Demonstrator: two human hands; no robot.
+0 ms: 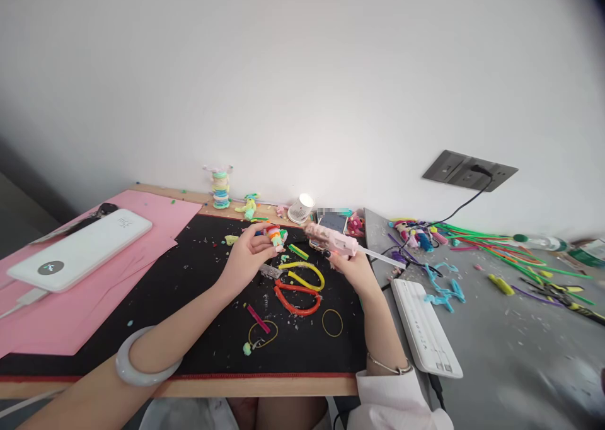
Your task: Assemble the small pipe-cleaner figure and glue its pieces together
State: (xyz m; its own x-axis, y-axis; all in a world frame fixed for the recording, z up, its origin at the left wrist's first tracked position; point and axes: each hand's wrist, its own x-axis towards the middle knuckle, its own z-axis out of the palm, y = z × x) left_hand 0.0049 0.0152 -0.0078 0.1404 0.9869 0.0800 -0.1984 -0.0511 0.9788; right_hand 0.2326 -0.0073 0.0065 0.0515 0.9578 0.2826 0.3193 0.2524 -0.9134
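My left hand (246,256) pinches a small striped figure (274,236) of orange, white and other coloured fuzzy craft wire, above the black mat. My right hand (352,269) is wrapped round a pink hot glue gun (333,238). Its nozzle points left toward the figure, a little apart from it. A clear glue stick (382,256) sticks out of the gun's back. Below the hands lie scissors (297,310) with one yellow and one red-orange handle loop. A short green and yellow strip (299,251) rests between the hands.
Scraps, a pink strip (258,318) and rubber bands (332,323) lie on the mat (198,316). Along the wall stand a coiled stack (220,190), a yellow figure (248,207) and a paper cup (301,208). Power banks (425,329) flank the mat; pliers (567,294) lie far right.
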